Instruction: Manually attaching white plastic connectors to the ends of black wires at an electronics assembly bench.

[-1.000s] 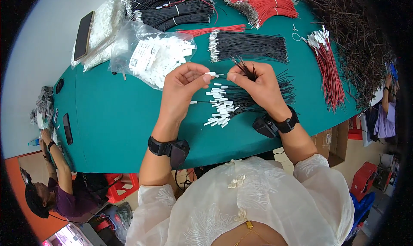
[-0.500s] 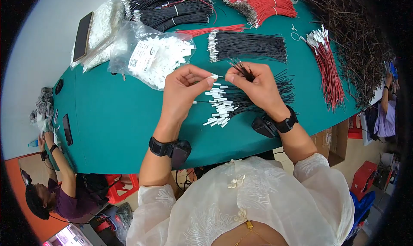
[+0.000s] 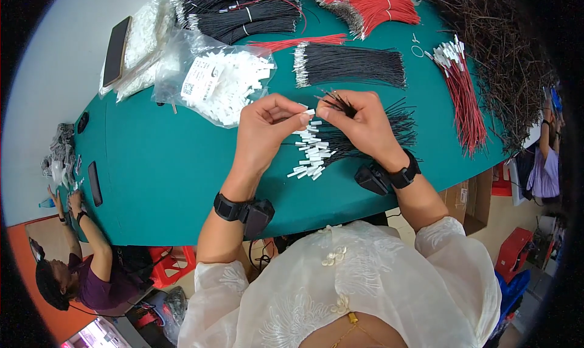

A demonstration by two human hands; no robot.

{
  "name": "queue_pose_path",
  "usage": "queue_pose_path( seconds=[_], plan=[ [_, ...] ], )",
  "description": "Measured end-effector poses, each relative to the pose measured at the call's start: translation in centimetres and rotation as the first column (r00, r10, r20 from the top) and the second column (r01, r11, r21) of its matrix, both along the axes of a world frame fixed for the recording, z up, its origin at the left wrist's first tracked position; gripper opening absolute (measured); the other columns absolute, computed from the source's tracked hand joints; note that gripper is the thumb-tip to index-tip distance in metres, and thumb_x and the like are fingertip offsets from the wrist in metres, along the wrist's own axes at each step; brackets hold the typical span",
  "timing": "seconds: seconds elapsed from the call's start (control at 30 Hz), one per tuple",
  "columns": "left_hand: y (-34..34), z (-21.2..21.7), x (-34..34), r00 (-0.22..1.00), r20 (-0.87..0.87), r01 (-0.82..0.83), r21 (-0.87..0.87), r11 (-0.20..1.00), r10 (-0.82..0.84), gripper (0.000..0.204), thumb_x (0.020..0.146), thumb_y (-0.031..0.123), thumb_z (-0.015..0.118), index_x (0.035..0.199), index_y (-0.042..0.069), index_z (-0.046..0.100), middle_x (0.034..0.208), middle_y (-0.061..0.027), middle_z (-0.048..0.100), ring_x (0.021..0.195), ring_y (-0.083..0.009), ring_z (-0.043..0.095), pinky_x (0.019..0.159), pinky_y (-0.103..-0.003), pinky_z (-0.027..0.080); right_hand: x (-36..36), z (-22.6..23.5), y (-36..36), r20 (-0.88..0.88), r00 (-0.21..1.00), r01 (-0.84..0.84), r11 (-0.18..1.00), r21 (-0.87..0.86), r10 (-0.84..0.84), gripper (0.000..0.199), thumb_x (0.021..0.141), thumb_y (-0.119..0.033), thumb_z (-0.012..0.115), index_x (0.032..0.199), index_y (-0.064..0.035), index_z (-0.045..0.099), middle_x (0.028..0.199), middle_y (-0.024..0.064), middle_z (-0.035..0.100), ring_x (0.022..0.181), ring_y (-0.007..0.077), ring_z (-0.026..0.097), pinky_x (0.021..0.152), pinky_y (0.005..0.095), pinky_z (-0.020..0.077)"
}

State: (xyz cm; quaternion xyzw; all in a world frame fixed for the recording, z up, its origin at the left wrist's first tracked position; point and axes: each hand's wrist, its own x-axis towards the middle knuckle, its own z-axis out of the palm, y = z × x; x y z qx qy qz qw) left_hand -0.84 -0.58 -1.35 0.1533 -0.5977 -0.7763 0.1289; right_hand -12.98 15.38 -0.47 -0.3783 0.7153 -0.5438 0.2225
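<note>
On the green counter [image 3: 176, 177], a clear bag [image 3: 176, 50] bears a printed white label [image 3: 199, 79]. Above the counter, the right hand [image 3: 364, 118] grips black wires [image 3: 342, 104]; the left hand [image 3: 265, 128] pinches a white connector [image 3: 310, 112], long axis near-horizontal, pointing right, toward the right fingertips.

One held connector [image 3: 309, 112], one labelled bag [image 3: 174, 51].

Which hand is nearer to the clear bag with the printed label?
Left. The left hand is by the lower right edge of the clear bag, pinching a white piece; the right hand is farther right, holding black wires.
</note>
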Motion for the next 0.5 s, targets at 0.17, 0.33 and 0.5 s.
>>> queue_pose_path(
  seconds=[0.17, 0.33, 0.5],
  plan=[
    [-0.1, -0.4, 0.0, 1.000, -0.003, 0.000, -0.002, 1.000, 0.000, 0.011, 0.081, -0.004, 0.071, 0.090, -0.002, 0.065, 0.087, -0.0085, 0.070, 0.077, -0.0108, 0.066, 0.071, -0.024, 0.054, -0.1, 0.1, 0.0, -0.034, 0.999, -0.024, 1.000, 0.016, 0.025, 0.017, 0.088, -0.011, 0.066, 0.089, 0.0063, 0.065, 0.068, 0.0020, 0.057, 0.065, 0.0041, 0.044, 0.055, 0.0247, 0.0375],
    [-0.7, -1.4, -0.1, 0.995, 0.095, 0.002, -0.319, 0.948, 0.030, 0.009, 0.080, 0.000, 0.072, 0.087, 0.000, 0.067, 0.085, -0.0067, 0.069, 0.074, -0.0098, 0.065, 0.067, -0.024, 0.053, -0.9, 0.0, -0.4, -0.230, 0.972, -0.045, 0.999, 0.030, 0.051, 0.020, 0.094, -0.012, 0.056, 0.086, 0.0054, 0.062, 0.062, 0.0069, 0.051, 0.058, 0.0089, 0.044, 0.054, 0.0278, 0.0377],
    [-0.1, -0.7, 0.1, 0.988, 0.143, 0.137, -0.630, 0.765, -0.059, 0.009, 0.077, 0.003, 0.072, 0.085, 0.002, 0.068, 0.080, -0.0077, 0.067, 0.069, -0.0168, 0.064, 0.062, -0.028, 0.050, -1.0, -0.8, -0.5, -0.321, 0.942, 0.066, 0.991, -0.112, -0.099, 0.023, 0.096, -0.014, 0.053, 0.082, 0.0042, 0.059, 0.060, 0.0083, 0.046, 0.055, 0.0129, 0.042, 0.054, 0.0281, 0.0370]
  ],
)
